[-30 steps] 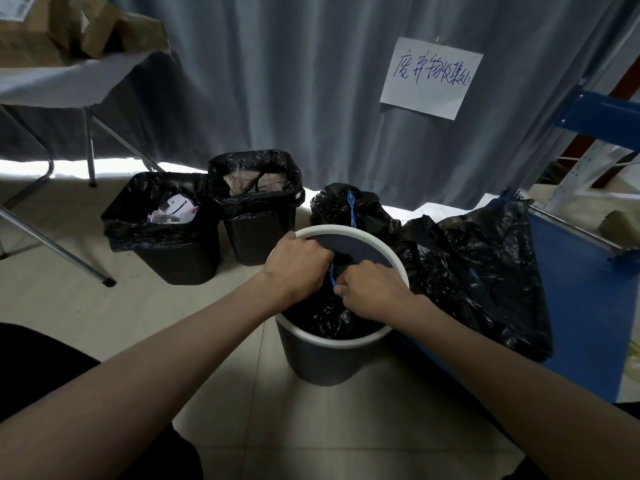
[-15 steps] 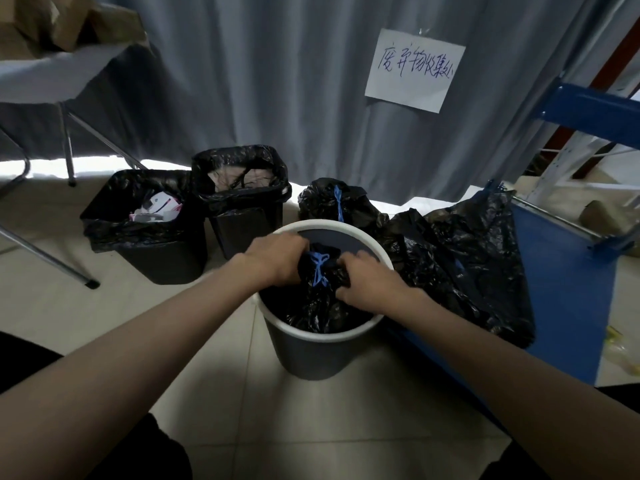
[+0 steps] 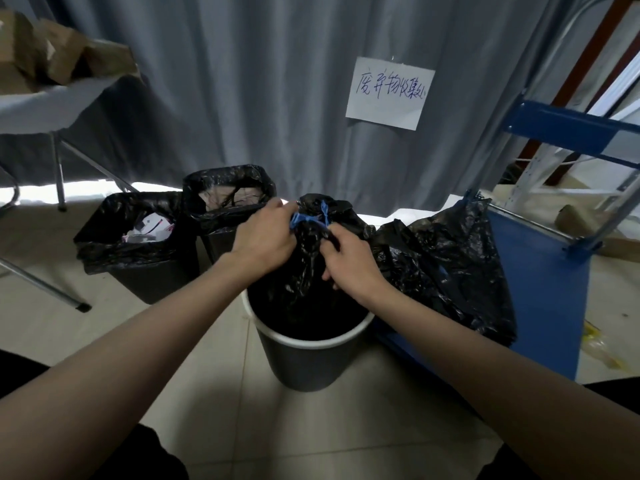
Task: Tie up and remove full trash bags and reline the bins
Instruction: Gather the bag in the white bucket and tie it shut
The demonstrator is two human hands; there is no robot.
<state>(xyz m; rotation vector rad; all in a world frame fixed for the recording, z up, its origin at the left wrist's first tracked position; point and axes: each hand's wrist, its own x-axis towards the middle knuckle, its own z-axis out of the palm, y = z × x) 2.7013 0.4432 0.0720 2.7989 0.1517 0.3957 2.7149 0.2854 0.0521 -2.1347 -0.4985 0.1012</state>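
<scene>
L hand (image 3: 265, 237) & R hand (image 3: 349, 258) both pinch neck of black trash bag (image 3: 304, 282) w/ curled fingers, at blue drawstring (image 3: 306, 219). Bag partly raised, bottom inside round white-rimmed bin (image 3: 308, 355) on floor. 2 lined square bins (image 3: 145, 268) behind-left.

White paper sheet (image 3: 389, 93), upper right of centre in the frame, stuck on grey curtain (image 3: 242, 81): one handwritten line in blue ink, Chinese chars, approx. "废弃物收集处"; last chars are scrawled, so not certain. White packaging (image 3: 149, 227) in left-hand bin, mid-left of frame, has red/dark print, too small to read.
</scene>
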